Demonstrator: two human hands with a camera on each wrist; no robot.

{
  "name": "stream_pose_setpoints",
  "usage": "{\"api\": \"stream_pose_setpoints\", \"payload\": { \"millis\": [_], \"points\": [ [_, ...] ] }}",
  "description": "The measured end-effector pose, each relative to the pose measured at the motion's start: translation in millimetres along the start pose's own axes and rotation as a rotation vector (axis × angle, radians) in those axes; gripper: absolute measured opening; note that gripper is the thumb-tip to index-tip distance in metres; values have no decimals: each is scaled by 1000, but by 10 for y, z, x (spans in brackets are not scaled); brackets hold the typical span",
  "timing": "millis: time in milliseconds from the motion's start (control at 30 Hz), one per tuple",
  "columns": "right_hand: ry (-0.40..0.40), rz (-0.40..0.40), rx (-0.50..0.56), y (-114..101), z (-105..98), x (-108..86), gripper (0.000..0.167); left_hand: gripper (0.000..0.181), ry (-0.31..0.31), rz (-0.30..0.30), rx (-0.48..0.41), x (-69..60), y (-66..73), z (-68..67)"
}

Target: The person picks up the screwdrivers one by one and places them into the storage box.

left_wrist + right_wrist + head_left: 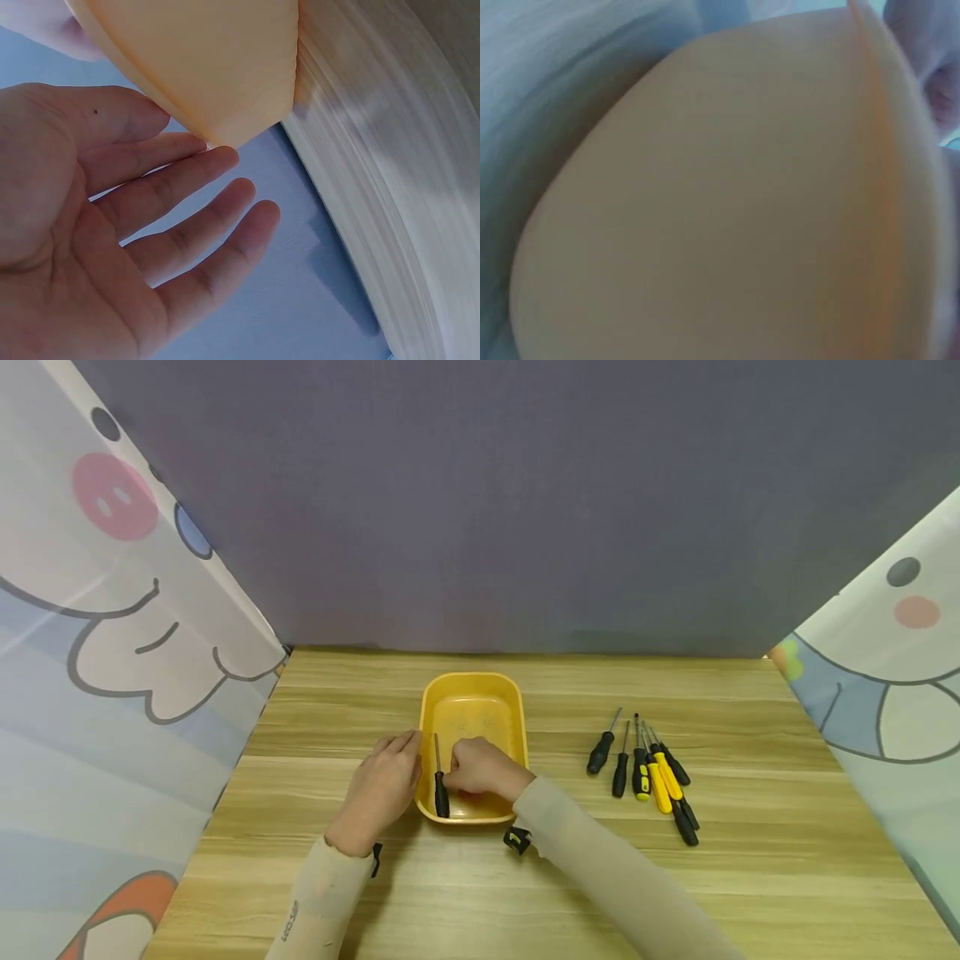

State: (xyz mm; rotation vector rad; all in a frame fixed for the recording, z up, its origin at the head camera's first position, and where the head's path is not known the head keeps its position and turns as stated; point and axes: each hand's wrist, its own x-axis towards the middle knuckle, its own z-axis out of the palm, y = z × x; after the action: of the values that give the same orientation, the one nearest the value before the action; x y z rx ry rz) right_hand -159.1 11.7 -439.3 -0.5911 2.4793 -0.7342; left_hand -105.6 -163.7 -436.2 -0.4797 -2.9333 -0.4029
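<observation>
A yellow tray stands on the table with a black-handled screwdriver lying along its left side, the shaft pointing away. My left hand is at the tray's left wall. Seen from the left wrist, its fingers are loosely spread, with the thumb and forefinger against the rim. Inside the tray is my right hand, its fingers curled and one digit at the screwdriver's handle. The undersides of those fingers are hidden, so a grip on the handle cannot be made out. The right wrist view mostly shows the tray's outer wall.
To the right of the tray lies a loose group of several screwdrivers, some with black handles and some with yellow handles. A grey partition rises behind the wooden table. Printed cloth panels border both sides.
</observation>
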Motion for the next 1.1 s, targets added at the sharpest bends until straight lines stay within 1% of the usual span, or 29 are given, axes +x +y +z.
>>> {"api": "stream_pose_setpoints", "payload": {
  "millis": [100, 233, 400, 500, 600, 733, 900, 967, 1100],
  "points": [
    [43, -52, -34, 19, -62, -94, 27, 43, -1, -5, 3, 2, 5, -1],
    [111, -117, -71, 37, -204, -273, 16, 42, -9, -13, 5, 4, 12, -5],
    [175, -143, -90, 105, -401, -511, 11, 43, -22, -17, 9, 4, 19, -16],
    [204, -151, -79, 186, -509, -643, 9, 43, -25, -15, 11, 7, 22, -21],
    [227, -130, -70, 282, -615, -769, 8, 43, -22, -16, 10, 9, 22, -21],
    [274, -79, -110, 454, -746, -930, 6, 42, -14, -12, 10, 9, 20, -13],
    [333, -40, -147, 744, -860, -1123, 5, 42, -10, -10, 16, 12, 19, -3],
    [351, -39, -156, 868, -902, -1193, 4, 43, -12, -12, 17, 13, 21, -3],
    [365, -17, -186, 1110, -981, -1310, 4, 42, -10, -11, 20, 11, 29, -8]
  ]
}}
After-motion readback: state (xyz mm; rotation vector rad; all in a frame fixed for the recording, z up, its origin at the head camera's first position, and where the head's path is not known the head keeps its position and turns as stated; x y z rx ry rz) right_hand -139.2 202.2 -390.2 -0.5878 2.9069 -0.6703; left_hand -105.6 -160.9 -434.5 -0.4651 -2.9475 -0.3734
